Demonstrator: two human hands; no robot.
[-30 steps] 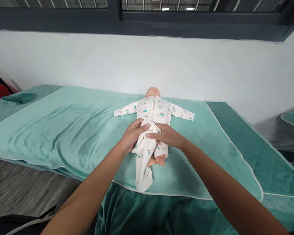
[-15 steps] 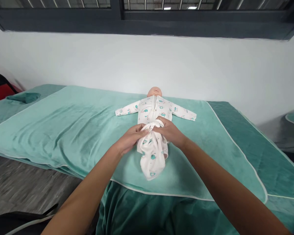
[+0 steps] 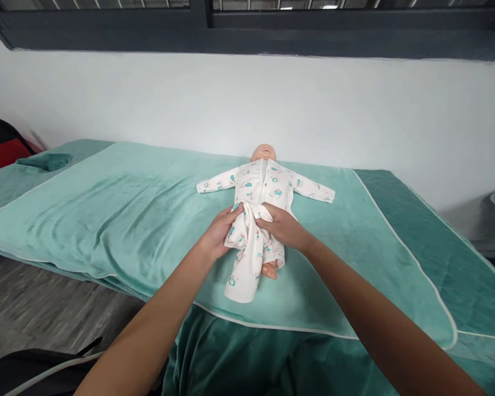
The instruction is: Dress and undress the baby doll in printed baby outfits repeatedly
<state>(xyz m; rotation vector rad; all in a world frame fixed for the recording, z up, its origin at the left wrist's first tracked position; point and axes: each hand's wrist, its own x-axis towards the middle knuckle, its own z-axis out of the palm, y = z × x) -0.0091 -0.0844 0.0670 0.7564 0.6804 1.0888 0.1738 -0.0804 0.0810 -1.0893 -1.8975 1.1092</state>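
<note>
A baby doll (image 3: pixel 264 152) lies on its back with its head by the wall, dressed in a white printed baby shirt (image 3: pixel 258 181) with its sleeves spread wide. Above its lower body I hold matching printed baby pants (image 3: pixel 247 264), bunched at the top, one leg hanging toward me. My left hand (image 3: pixel 220 231) is closed on the left edge of the bunched cloth. On the other edge, my right hand (image 3: pixel 284 224) pinches the fabric between thumb and fingers. A bare foot (image 3: pixel 269 270) of the doll shows below the cloth; its other foot is hidden.
A light green blanket (image 3: pixel 148 198) with pale edging covers the bed, over darker green bedding (image 3: pixel 429 220). A white wall (image 3: pixel 148 99) and a dark window frame (image 3: pixel 313 36) stand behind. A red and black object (image 3: pixel 4 148) is at far left, and a black bag (image 3: pixel 33 368) at lower left.
The bunched pants have opened out and shifted slightly left between my hands. One leg now hangs straighter, and the doll's foot has come into sight. My hands have moved slightly apart.
</note>
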